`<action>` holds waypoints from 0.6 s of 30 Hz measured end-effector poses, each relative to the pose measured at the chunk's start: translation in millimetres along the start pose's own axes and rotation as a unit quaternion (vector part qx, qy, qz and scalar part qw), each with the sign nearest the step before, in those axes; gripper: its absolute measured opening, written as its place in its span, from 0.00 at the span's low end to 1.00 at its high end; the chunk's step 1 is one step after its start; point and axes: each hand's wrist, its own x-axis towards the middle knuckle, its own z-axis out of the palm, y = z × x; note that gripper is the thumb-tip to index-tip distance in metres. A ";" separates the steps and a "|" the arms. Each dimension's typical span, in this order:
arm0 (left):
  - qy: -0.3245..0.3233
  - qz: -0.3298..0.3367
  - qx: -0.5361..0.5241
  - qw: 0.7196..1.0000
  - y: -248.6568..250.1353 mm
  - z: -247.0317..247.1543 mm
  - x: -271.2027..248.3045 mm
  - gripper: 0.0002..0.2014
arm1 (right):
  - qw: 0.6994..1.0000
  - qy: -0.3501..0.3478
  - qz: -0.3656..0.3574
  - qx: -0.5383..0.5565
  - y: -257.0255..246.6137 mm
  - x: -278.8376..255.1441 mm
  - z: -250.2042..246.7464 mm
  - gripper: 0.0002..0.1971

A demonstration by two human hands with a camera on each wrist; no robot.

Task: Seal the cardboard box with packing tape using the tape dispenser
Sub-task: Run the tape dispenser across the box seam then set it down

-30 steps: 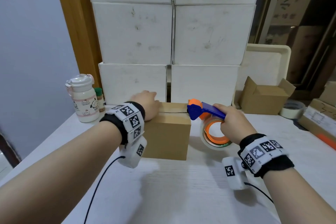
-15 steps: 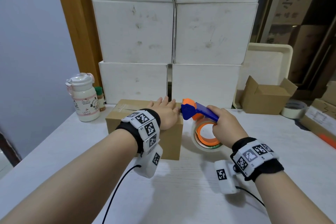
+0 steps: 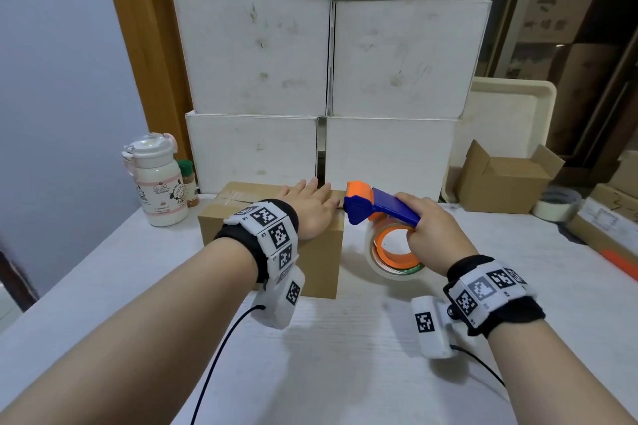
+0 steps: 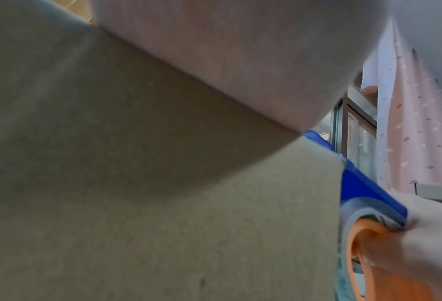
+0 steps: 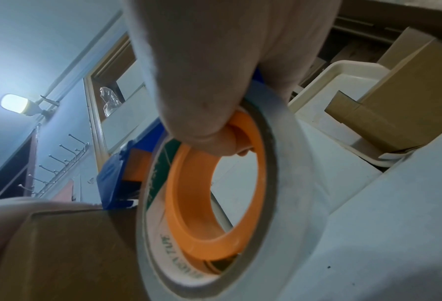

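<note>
- Cardboard box [image 3: 303, 262] sits mid-table; left hand [image 3: 312, 210] lies flat on its top, fingers spread
- Right hand [image 3: 431, 231] grips tape dispenser [image 3: 376, 214], head at box's right top edge
- Step: starting the strip; next, presumably press and draw leftward along the seam

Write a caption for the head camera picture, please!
Left hand flat on box, right hand holding tape dispenser at its edge.
</note>
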 end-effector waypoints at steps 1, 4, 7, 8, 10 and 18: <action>-0.001 0.000 0.002 1.000 -0.6 0.5 0.7 0.27 | 1.000 0.000 -0.001 0.001 0.8 0.1 0.6 0.31; -0.004 0.014 0.032 0.999 -1.6 1.7 2.2 0.27 | 1.000 0.008 -0.004 0.016 4.7 -1.0 3.7 0.31; -0.007 0.027 0.038 0.999 -2.0 0.8 0.1 0.26 | 1.000 0.005 -0.007 0.026 9.0 -1.8 6.7 0.31; -0.007 0.030 0.039 0.999 -1.6 -0.1 -1.4 0.25 | 1.000 0.002 -0.007 0.026 10.2 -1.9 6.8 0.31; -0.006 0.033 0.037 0.999 -1.1 0.3 -1.5 0.26 | 1.000 -0.004 -0.006 0.023 14.0 -2.0 7.2 0.32; -0.001 -0.004 -0.007 1.000 -6.5 2.4 1.3 0.33 | 1.000 -0.011 0.020 -0.018 40.3 -9.7 -3.7 0.34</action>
